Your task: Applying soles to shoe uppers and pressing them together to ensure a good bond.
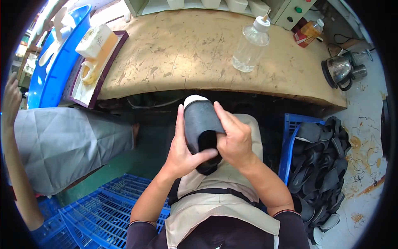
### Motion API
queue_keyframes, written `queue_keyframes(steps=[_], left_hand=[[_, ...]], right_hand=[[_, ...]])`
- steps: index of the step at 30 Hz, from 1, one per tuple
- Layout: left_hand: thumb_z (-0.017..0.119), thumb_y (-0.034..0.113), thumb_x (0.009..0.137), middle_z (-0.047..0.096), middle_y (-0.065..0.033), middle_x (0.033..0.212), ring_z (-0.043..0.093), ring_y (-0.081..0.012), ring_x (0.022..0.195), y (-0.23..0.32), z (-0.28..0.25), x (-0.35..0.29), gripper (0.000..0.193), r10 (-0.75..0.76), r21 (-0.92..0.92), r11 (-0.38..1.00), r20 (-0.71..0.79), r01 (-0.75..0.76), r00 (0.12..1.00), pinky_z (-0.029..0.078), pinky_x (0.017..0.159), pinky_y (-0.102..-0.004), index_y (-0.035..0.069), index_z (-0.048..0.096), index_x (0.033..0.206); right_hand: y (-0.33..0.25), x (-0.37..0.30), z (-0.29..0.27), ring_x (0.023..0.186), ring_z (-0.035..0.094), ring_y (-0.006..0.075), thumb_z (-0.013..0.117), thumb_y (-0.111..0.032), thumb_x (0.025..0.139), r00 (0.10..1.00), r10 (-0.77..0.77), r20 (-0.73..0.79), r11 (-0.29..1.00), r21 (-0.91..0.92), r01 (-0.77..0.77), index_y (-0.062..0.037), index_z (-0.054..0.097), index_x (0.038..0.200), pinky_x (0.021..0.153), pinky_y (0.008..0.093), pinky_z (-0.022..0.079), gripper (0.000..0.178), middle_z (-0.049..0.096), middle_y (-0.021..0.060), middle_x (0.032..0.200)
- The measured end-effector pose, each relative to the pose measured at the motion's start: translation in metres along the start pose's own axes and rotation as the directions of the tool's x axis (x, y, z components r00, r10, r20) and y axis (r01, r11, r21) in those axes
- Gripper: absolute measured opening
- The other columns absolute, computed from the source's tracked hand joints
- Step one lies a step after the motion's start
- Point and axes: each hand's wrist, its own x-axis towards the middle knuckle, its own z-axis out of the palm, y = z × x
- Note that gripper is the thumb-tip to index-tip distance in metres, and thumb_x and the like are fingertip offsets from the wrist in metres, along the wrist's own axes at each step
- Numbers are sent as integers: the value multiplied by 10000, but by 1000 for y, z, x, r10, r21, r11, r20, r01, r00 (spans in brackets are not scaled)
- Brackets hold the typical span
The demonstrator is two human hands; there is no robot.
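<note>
The step in hand looks to be working a black shoe (pixel 204 117) over the white form (pixel 194 98) that peeps out at its toe end; the pair sits above the person's lap, in front of the table (pixel 174 54) and apart from it. The left hand (pixel 182 152) is partly closed round the shoe's left side, fingers along the upper and thumb laid across the dark opening; the right hand (pixel 234 135) curls round the other side, its foremost finger stretched toward the toe and the rest bent near the opening's rim. The next move seems to call for even pressure from both sides, so that the shoe does not twist on the form. Counted, there are one shoe in the hands, one clear pump bottle (pixel 251 45) and one orange-red bottle (pixel 307 34) on the table, one metal kettle (pixel 339 69) near its right end, one cream mug (pixel 87 71), one blue tub (pixel 58 62), and four white containers (pixel 211 3) cut off at the top. One co-worker's hand (pixel 12 93) shows at the far left. The black footwear (pixel 321 162) heaped at the right overlaps too much to count.
</note>
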Motion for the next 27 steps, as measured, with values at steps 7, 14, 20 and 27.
queue_keyframes(steps=[7,14,20,27], left_hand=[[658,-75,813,507,-206,1491,571,-311,1276,18,-8,10,884,-96,117,986,-197,121,976,443,1097,-373,45,276,1602],[636,-86,799,573,-177,1442,584,-283,1261,54,-42,-7,800,-126,103,982,-252,156,959,451,1078,-354,24,392,1553],[640,-86,790,614,-167,1401,603,-270,1239,80,-69,-20,764,-123,210,961,-257,179,959,458,1068,-337,15,446,1522],[665,-92,771,630,-156,1390,624,-258,1214,61,-93,-44,759,-166,319,912,-290,259,942,465,1058,-324,14,483,1500]], right_hand=[[-28,29,-48,1170,651,263,689,35,818,949,-29,313,974,222,-44,52,560,1403,958,321,521,599,631,187,1377],[24,130,-73,1326,515,294,779,-128,894,922,173,-346,984,100,-148,-5,288,1558,1141,423,383,835,512,180,1457],[48,154,-50,1164,632,293,855,-245,836,979,150,-138,926,366,-90,-12,378,1489,1012,376,491,841,607,188,1332],[10,120,-64,1070,647,272,851,-171,797,998,-59,35,998,35,58,-43,485,1415,942,348,502,730,642,137,1256]])
